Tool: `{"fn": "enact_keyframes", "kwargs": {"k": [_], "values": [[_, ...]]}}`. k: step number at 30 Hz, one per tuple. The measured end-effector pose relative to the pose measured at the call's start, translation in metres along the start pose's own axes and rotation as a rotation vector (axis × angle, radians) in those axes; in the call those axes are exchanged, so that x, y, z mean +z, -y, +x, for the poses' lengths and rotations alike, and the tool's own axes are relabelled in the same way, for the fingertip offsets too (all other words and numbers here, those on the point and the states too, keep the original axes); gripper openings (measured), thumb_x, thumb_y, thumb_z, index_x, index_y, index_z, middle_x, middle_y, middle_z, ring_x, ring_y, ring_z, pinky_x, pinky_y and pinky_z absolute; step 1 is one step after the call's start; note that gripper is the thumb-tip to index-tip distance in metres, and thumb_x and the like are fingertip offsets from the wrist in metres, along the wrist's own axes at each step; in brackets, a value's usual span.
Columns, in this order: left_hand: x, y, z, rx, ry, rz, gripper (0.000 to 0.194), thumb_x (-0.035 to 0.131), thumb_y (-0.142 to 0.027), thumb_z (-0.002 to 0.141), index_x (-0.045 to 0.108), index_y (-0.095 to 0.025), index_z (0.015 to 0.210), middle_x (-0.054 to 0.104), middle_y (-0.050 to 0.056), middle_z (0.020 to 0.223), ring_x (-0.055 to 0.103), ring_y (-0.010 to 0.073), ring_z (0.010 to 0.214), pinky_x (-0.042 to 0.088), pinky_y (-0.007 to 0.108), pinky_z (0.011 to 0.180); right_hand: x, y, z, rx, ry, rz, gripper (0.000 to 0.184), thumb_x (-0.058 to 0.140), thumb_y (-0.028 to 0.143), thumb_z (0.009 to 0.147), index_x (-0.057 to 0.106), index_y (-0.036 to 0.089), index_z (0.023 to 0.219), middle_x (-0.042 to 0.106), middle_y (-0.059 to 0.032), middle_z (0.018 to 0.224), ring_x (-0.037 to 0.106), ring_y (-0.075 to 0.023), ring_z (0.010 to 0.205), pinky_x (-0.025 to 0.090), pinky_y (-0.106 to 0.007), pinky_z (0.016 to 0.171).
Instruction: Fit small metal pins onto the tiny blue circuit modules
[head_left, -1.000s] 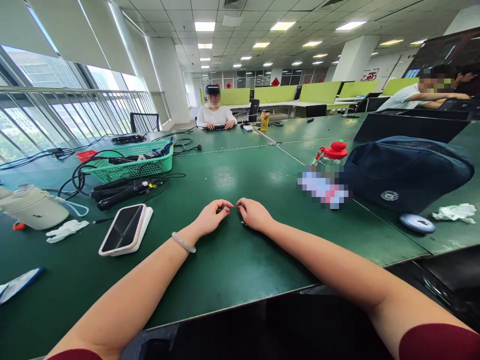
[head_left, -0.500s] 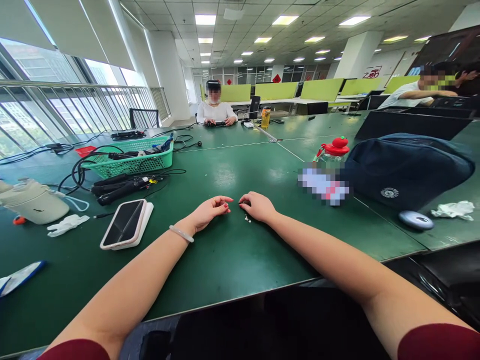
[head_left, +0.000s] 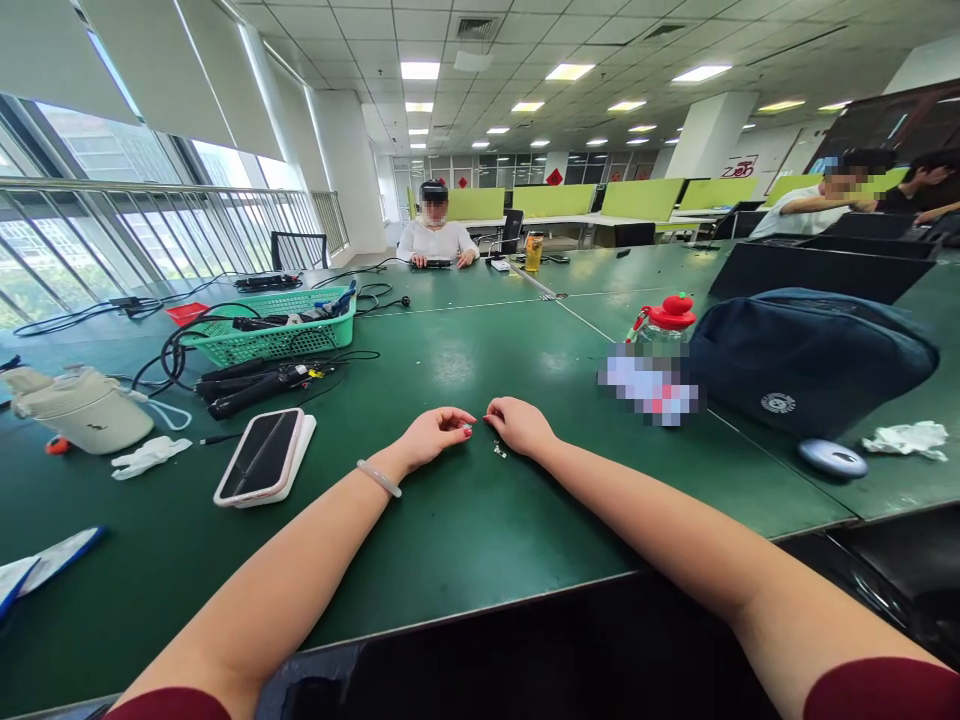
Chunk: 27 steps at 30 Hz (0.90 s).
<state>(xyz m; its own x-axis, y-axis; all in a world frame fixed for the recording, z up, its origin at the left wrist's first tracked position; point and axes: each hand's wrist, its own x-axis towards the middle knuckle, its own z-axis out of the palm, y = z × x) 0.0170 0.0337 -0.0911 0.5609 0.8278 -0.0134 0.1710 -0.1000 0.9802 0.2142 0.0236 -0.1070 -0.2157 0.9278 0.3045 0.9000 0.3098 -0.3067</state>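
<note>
Over the middle of the green table [head_left: 450,560], my left hand [head_left: 436,438] has thumb and fingers drawn into a pinch. A tiny pale speck shows at its fingertips, too small to name. My right hand [head_left: 521,427] rests just to its right with curled fingers closed together, their tips turned toward the left hand. Whatever those fingers hold, if anything, is hidden. A narrow gap separates the two hands. Small whitish bits [head_left: 499,450] lie on the tabletop just below the right fingertips. My left wrist wears a pale bangle [head_left: 379,478].
Left of my arm lies a phone [head_left: 262,455] on a white case. Beyond are a green basket [head_left: 277,345] of cables, black devices [head_left: 251,385] and a cream bottle [head_left: 86,410]. A red-lidded jar [head_left: 664,325], navy bag [head_left: 810,360] and mouse [head_left: 832,458] stand right. A person [head_left: 437,235] sits opposite.
The camera has tipped up a little, so the scene sits lower in view. Both hands stay close together, with only small finger movements.
</note>
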Motion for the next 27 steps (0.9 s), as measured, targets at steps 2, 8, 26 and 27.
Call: {"fn": "enact_keyframes", "kwargs": {"k": [2, 8, 26, 27], "values": [[0.0008, -0.0001, 0.0012, 0.001, -0.008, 0.002, 0.040, 0.072, -0.035, 0.063, 0.061, -0.013, 0.094, 0.059, 0.003, 0.081, 0.053, 0.0114, 0.074, 0.042, 0.026, 0.076, -0.0002, 0.0004, 0.0007, -0.007, -0.006, 0.004, 0.013, 0.050, 0.028, 0.087, 0.056, 0.020, 0.080, 0.060, -0.0004, 0.082, 0.052, -0.0130, 0.074, 0.032, -0.023, 0.062], [0.0044, -0.0018, 0.0029, -0.005, -0.066, 0.051, 0.036, 0.070, -0.036, 0.066, 0.062, -0.012, 0.091, 0.062, 0.005, 0.082, 0.056, 0.0134, 0.076, 0.043, 0.027, 0.077, -0.0006, -0.0007, 0.0024, 0.046, -0.006, 0.078, 0.014, 0.046, 0.028, 0.089, 0.054, 0.020, 0.082, 0.059, 0.0003, 0.077, 0.051, -0.0120, 0.068, 0.031, -0.022, 0.059], [0.0063, 0.0007, 0.0060, -0.030, -0.085, -0.033, 0.038, 0.067, -0.043, 0.069, 0.061, -0.011, 0.089, 0.064, 0.006, 0.077, 0.058, 0.0125, 0.073, 0.046, 0.028, 0.078, -0.0048, -0.0012, -0.0002, -0.076, 0.006, 0.352, 0.009, 0.051, 0.015, 0.080, 0.058, 0.020, 0.083, 0.060, 0.0018, 0.073, 0.052, -0.0105, 0.062, 0.037, -0.021, 0.062], [0.0055, 0.0009, 0.0055, -0.032, -0.085, -0.042, 0.038, 0.067, -0.043, 0.069, 0.061, -0.011, 0.089, 0.064, 0.006, 0.077, 0.058, 0.0121, 0.072, 0.046, 0.028, 0.078, -0.0049, -0.0005, -0.0005, -0.084, 0.018, 0.357, 0.009, 0.051, 0.015, 0.079, 0.058, 0.020, 0.083, 0.060, 0.0019, 0.072, 0.051, -0.0103, 0.061, 0.037, -0.021, 0.062]]}}
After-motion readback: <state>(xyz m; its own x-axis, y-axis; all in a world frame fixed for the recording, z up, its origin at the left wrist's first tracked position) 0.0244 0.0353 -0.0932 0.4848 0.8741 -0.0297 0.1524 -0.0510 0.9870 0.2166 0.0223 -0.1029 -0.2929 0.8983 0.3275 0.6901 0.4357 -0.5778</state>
